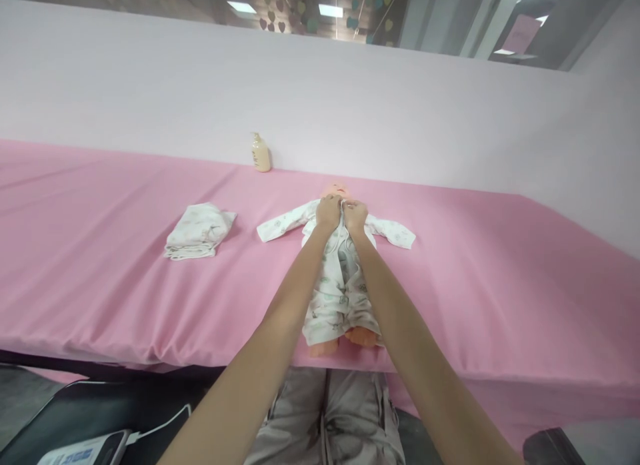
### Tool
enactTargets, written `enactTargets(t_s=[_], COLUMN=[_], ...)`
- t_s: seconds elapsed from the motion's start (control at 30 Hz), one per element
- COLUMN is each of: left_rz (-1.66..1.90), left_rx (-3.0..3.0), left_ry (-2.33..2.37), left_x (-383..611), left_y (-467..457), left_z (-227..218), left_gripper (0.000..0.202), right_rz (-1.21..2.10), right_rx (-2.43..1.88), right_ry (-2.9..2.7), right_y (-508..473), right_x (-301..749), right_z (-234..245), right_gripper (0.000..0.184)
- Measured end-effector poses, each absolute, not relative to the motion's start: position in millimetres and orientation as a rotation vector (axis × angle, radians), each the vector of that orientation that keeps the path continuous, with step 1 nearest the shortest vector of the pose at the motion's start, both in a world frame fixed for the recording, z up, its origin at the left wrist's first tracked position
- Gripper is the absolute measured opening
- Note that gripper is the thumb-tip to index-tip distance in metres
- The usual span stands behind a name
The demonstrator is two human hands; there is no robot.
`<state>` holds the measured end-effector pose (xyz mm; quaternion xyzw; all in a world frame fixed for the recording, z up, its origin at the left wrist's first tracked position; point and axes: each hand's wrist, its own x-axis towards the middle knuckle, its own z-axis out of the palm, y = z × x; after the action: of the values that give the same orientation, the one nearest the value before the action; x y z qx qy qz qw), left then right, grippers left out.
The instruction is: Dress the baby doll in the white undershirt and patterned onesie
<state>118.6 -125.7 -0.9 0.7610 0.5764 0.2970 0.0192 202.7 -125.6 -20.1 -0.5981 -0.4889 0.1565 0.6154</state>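
Note:
A baby doll (340, 189) lies on its back on the pink-covered table, its feet toward me. It wears a white printed baby romper (327, 288) with the long sleeves spread to both sides. The romper's front is parted down the middle, with greyish fabric showing in the gap. At the neckline, my left hand (329, 211) pinches the left edge of the front opening. My right hand (355, 215) is closed on the opposite edge, close beside it. Both hands cover the doll's neck and part of its chin. The fine fastening between my fingers is too small to make out.
Folded white printed cloth (199, 231) lies left of the doll. A cream pump bottle (261, 153) stands at the back against the white wall (320, 98). The pink table cover (480, 285) reaches the front edge. A phone (87, 449) with a white cable rests on a black seat lower left.

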Motion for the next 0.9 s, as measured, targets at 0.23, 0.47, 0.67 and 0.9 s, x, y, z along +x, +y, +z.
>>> enactTargets(t_s=[0.23,0.47,0.67,0.9], left_rz=[0.997,1.097,1.077,1.073], left_rx=[2.336,2.184,2.176,2.16], left_ry=[1.77,1.704,1.717,1.749], left_x=[117.0,111.4,111.6,113.2], left_y=[-126.8,-122.9,-120.0,-119.6], left_z=[-3.8,-7.6,-6.8,-7.4], left_gripper=[0.032,0.039,0.034,0.035], right_rz=[0.395,0.42,0.4,0.485], right_rx=[-1.368,-1.334,-1.341,-1.302], right_ry=[-1.164,-1.189,-1.185,-1.15], right_y=[-128.7,-129.3,-127.6,-122.8], right_x=[202.5,202.8,202.6,204.3], right_z=[-17.3,-16.6,-16.7,-20.1], right_gripper=[0.012,0.009,0.005,0.006])
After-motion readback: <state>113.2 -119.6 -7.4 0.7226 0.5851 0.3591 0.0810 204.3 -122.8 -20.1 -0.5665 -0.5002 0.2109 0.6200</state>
